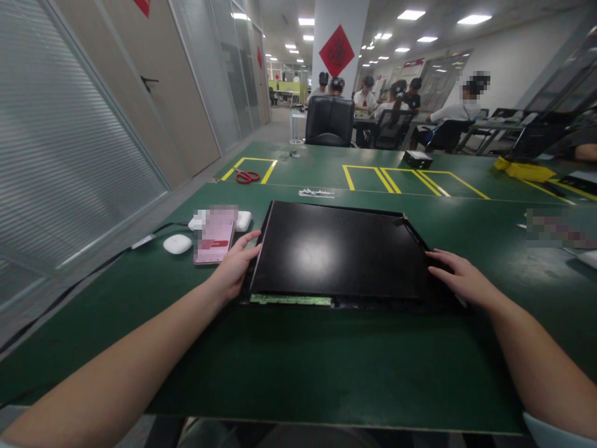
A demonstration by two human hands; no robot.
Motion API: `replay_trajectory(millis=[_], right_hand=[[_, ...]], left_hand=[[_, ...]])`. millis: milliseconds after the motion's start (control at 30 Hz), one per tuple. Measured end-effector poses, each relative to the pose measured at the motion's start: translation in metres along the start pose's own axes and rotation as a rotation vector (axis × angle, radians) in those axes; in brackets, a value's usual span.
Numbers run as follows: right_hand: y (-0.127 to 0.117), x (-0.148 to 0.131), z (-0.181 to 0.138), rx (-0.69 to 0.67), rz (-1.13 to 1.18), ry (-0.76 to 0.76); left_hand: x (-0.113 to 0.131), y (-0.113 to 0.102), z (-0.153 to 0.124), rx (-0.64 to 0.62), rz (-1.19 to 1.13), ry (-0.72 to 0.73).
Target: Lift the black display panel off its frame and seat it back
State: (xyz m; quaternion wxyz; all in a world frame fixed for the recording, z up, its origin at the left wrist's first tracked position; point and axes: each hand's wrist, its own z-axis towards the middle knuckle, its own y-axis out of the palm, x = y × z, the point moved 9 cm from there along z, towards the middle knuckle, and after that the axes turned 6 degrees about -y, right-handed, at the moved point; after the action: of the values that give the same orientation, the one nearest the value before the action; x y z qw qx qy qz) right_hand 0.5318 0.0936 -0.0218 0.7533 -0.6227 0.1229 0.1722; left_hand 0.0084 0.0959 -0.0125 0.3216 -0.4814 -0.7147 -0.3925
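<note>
A black LCD display panel (336, 249) lies glossy side up in a thin black frame (415, 233) in front of me. A narrow green circuit board (290, 300) runs along the left part of its near edge. My left hand (237, 264) grips the frame's left side, fingers over the edge. On the right side, my right hand (454, 277) holds the frame with its fingertips on the rim; its thumb is hard to make out. The frame's underside is hidden.
Left of the panel are a pink phone (214, 239), a white rounded case (177, 244) and a black cable (93, 274). Red-handled scissors (247, 177), small metal strips (317, 193) and a black box (418, 160) lie farther back on the green table (326, 373). Several people sit beyond.
</note>
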Motion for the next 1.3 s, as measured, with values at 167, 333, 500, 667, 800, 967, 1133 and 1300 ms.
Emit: replay_trajectory(millis=[167, 333, 500, 667, 800, 967, 1133, 1300], right_hand=[[0.001, 0.002, 0.0, 0.001, 0.011, -0.005], [0.002, 0.007, 0.002, 0.007, 0.02, -0.013], [0.003, 0.009, 0.002, 0.016, 0.02, -0.014], [0.003, 0.009, 0.001, 0.024, 0.028, -0.02], [0.004, 0.01, 0.001, 0.021, 0.03, -0.015], [0.002, 0.008, 0.0, 0.033, 0.042, -0.016], [0.001, 0.004, 0.0, 0.028, 0.085, 0.021], [-0.007, 0.005, -0.005, 0.102, 0.247, 0.164]], left_hand=[[0.001, 0.0, 0.002, -0.032, 0.012, 0.014], [0.001, 0.004, 0.001, -0.096, 0.036, 0.012], [0.005, 0.007, -0.002, -0.131, 0.034, 0.053], [0.012, 0.01, -0.004, -0.182, 0.054, 0.143], [0.008, 0.012, -0.004, -0.242, 0.193, 0.155], [0.025, 0.003, -0.008, -0.132, 0.392, 0.383], [0.034, 0.008, -0.018, -0.174, 0.514, 0.536], [0.038, 0.013, -0.027, -0.224, 0.565, 0.663]])
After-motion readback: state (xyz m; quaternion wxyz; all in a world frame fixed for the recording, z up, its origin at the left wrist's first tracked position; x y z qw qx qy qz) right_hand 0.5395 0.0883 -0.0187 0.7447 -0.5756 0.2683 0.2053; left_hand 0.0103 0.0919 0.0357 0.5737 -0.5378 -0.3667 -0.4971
